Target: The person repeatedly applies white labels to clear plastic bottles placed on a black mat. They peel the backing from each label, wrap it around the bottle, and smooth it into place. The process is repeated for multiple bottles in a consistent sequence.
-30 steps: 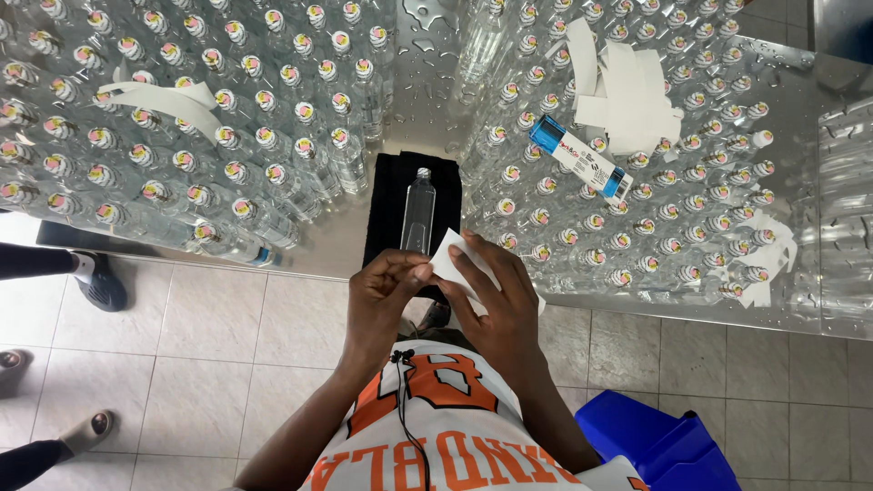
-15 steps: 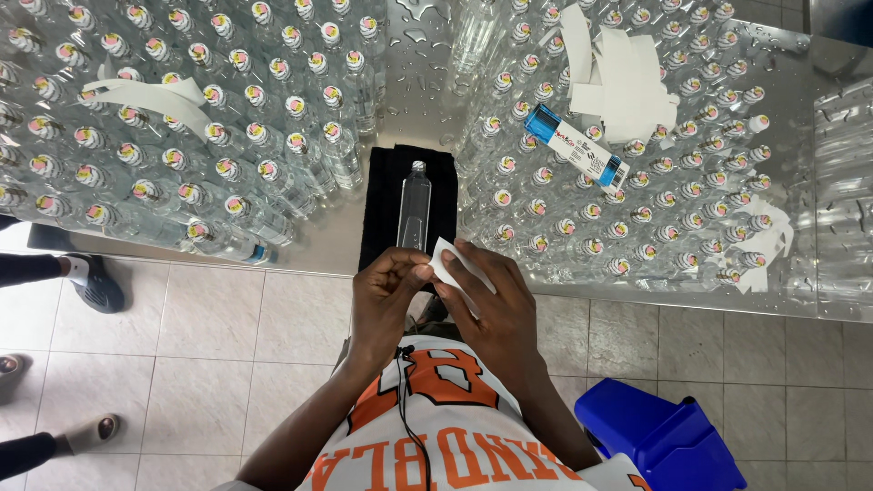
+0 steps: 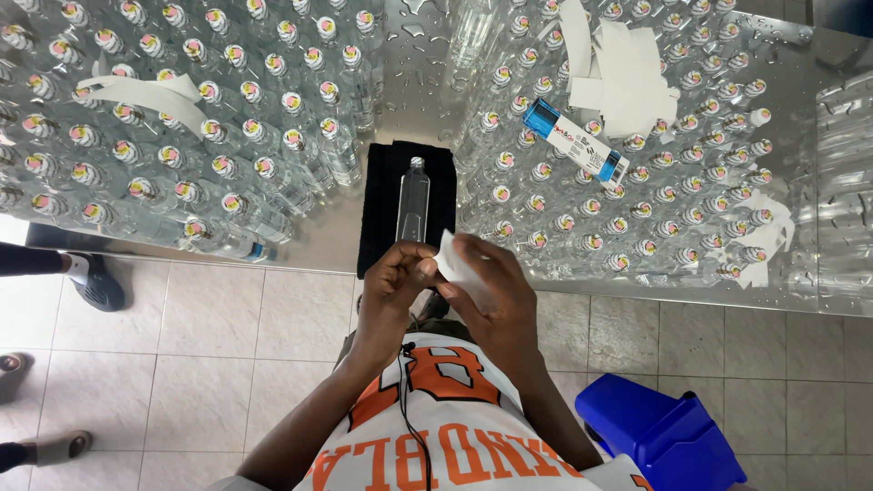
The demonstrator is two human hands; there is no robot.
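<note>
Wet steel table [image 3: 418, 82], front edge: clear bottle [image 3: 413, 202] lying on black cloth [image 3: 382, 195]. Both hands, left hand [image 3: 393, 289] and right hand [image 3: 491, 305], fingers pinching white label [image 3: 452, 264], peeling backing. Next, I judge: press label squarely onto bottle.

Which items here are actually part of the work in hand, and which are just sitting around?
In hand:
- left hand and right hand, both pinching the white label sheet
- clear bottle lying on the black cloth, just beyond the hands

Lying about:
- capped bottle rows on the metal table
- white backing strips
- blue-and-white box
- blue bin on the floor
</note>
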